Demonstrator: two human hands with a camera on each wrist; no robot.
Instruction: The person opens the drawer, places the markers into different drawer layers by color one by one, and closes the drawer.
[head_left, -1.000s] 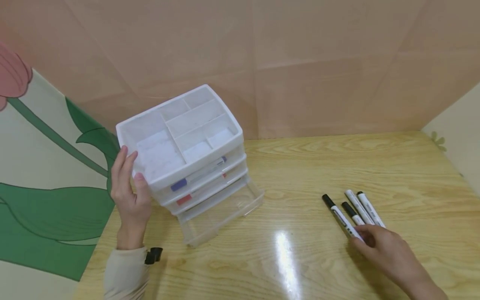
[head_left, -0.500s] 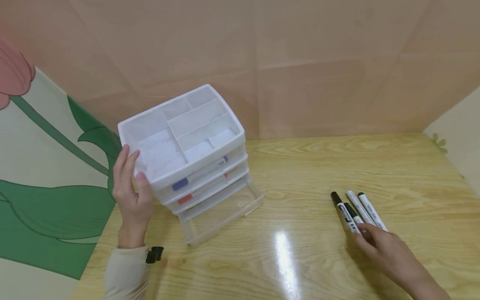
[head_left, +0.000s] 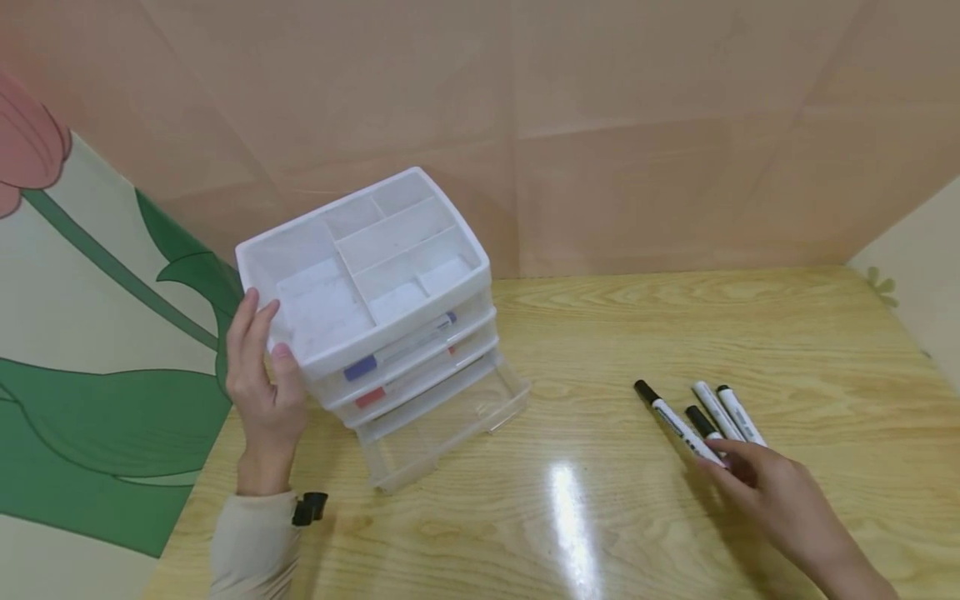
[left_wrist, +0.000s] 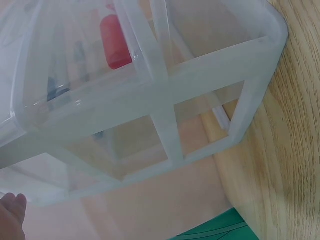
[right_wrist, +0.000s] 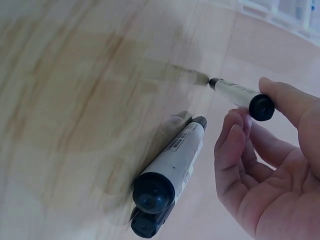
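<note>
My right hand (head_left: 780, 500) pinches a black-capped whiteboard marker (head_left: 677, 427) near its lower end, between thumb and fingers. Its cap points up and left in the head view. Just beside that hand lie three more markers: a black-capped one (head_left: 702, 422) partly behind the fingers, and two others (head_left: 717, 410) side by side. In the right wrist view the thumb presses on the held marker (right_wrist: 239, 95), apart from the markers (right_wrist: 172, 160) on the table. With its fingers fairly straight, my left hand (head_left: 262, 392) rests on the left front corner of a white drawer organizer (head_left: 397, 329).
The organizer's clear bottom drawer (head_left: 450, 425) is pulled out towards the front. A blue-capped marker (head_left: 362, 368) shows in the top drawer, a red-capped one (head_left: 371, 397) in the middle drawer. Walls stand behind the wooden table (head_left: 600, 350) and at both sides.
The held marker's cap end swung right towards the other markers, then back out to the left. My right hand shifted only slightly. My left hand has stayed on the organizer.
</note>
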